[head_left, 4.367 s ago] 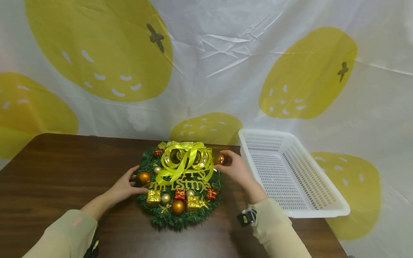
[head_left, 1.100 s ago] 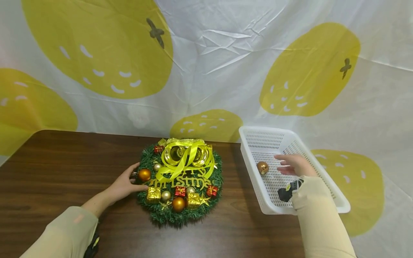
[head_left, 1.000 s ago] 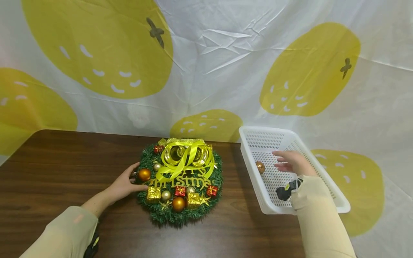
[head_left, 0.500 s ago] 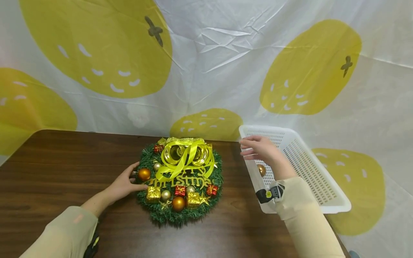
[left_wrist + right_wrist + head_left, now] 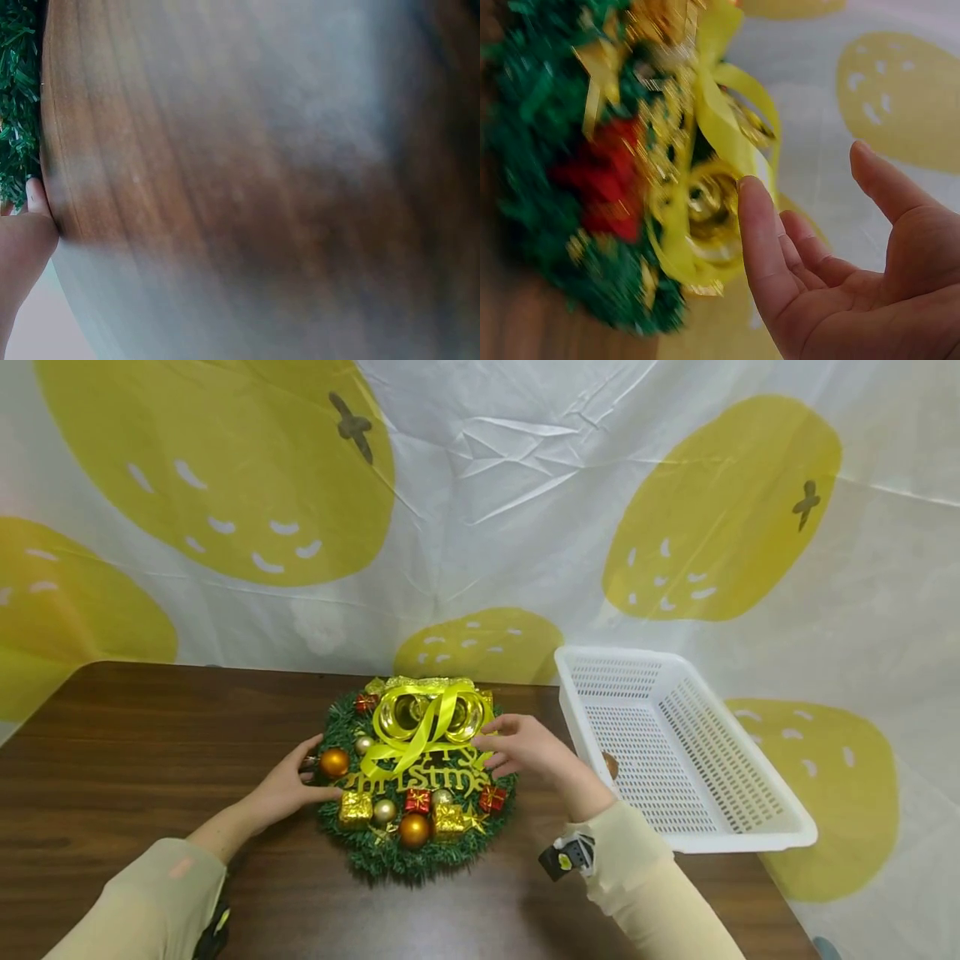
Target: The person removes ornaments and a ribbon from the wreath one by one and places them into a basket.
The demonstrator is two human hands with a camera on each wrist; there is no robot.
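A green Christmas wreath (image 5: 405,860) lies on the table, with gold bells (image 5: 408,714), yellow ribbon (image 5: 427,727), gold lettering, small gift boxes and balls. My left hand (image 5: 281,785) holds its left edge, fingers and thumb on either side of an orange ball (image 5: 334,762). In the left wrist view, the thumb (image 5: 34,196) meets the greenery. My right hand (image 5: 528,745), fingers loosely extended and holding nothing, is over the wreath's right side, near the ribbon and bells. A copper-brown ball (image 5: 611,765) sits in the white basket (image 5: 780,839), partly hidden by its near wall.
The perforated basket stands right of the wreath at the table's right edge. Behind the dark wooden table (image 5: 165,760) hangs a white cloth (image 5: 487,543) with yellow fruit prints. A gold gift box (image 5: 356,810) and another orange ball (image 5: 415,831) sit on the wreath's front.
My right hand held the brown ball by the wreath, then was over the basket with the ball lying inside. It has since come back left to the wreath. My left hand has stayed put.
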